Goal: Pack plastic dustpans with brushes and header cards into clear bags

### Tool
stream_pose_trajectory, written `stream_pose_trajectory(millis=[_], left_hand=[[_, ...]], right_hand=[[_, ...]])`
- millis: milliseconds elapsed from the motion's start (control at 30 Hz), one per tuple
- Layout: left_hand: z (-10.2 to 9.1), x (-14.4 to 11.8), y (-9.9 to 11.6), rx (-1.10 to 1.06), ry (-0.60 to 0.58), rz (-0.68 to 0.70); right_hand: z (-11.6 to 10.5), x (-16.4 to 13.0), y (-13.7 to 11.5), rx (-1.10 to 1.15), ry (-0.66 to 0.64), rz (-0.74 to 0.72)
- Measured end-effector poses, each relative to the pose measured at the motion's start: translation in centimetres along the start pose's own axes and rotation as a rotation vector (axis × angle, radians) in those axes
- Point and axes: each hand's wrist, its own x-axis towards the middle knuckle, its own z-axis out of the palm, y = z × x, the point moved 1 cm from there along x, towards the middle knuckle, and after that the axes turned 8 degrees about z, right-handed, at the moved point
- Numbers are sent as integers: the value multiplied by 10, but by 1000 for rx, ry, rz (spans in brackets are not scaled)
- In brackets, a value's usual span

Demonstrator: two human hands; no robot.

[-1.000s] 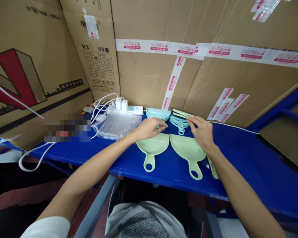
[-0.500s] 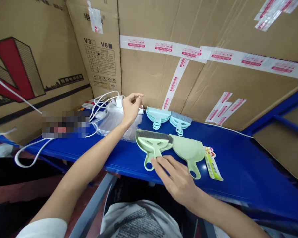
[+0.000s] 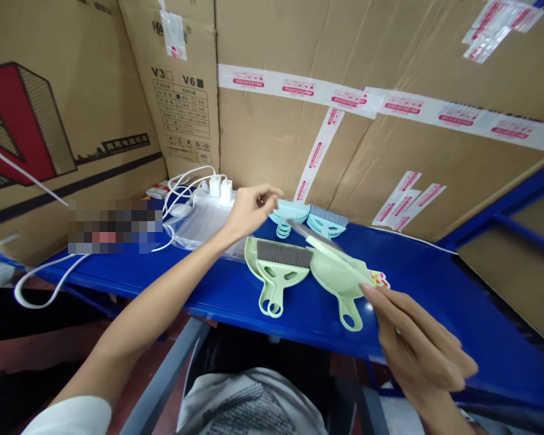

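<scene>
My right hand [image 3: 421,338] grips the handle end of a light green hand brush [image 3: 340,254], blurred and tilted over a green dustpan [image 3: 333,278]. A second green hand brush [image 3: 283,266] lies on another green dustpan [image 3: 251,257] to the left, bristles toward the back. My left hand [image 3: 254,208] hovers with loosely curled fingers and nothing visible in it, just left of the stacked light blue dustpans [image 3: 292,210]. Light blue hand brushes [image 3: 325,223] sit beside that stack. A small colourful packet [image 3: 379,278] is mostly hidden behind my right hand.
Clear plastic bags [image 3: 199,220] lie at the left of the blue table [image 3: 435,284], near white chargers [image 3: 220,188] and looping cables. A blurred-out patch [image 3: 113,226] covers the far left. Taped cardboard [image 3: 272,145] walls the back; a blue metal bar [image 3: 503,199] stands at right.
My right hand has lifted a green brush off the left dustpan and carried it right, over the other dustpan. My left hand has shifted slightly right, toward the blue dustpans.
</scene>
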Motion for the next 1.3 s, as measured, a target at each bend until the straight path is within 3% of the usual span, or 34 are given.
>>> stream_pose_trajectory(millis=[100, 167, 267, 367, 500, 700, 833, 967, 1300], left_hand=[[-15, -40, 36, 49, -530, 274], [-27, -74, 50, 84, -692, 346], [-38, -114, 50, 211, -839, 300], [-40, -131, 40, 301, -846, 282], [-34, -128, 36, 381, -819, 321], [-20, -126, 35, 463, -862, 394], [-19, -128, 33, 538, -859, 419], [-22, -126, 36, 589, -848, 452], [-6, -139, 40, 569, -771, 495]], right_hand=[[-12, -22, 21, -44, -73, -15], [-12, -40, 30, -23, -189, -64], [-6, -62, 35, -16, -298, -190], [0, -70, 35, -18, -319, -220], [2, -68, 35, 1, -348, -182], [4, -73, 39, 62, -484, -234], [7, -72, 42, 100, -515, -136], [11, -67, 46, 75, -629, -35], [21, -62, 57, 44, -677, -127]])
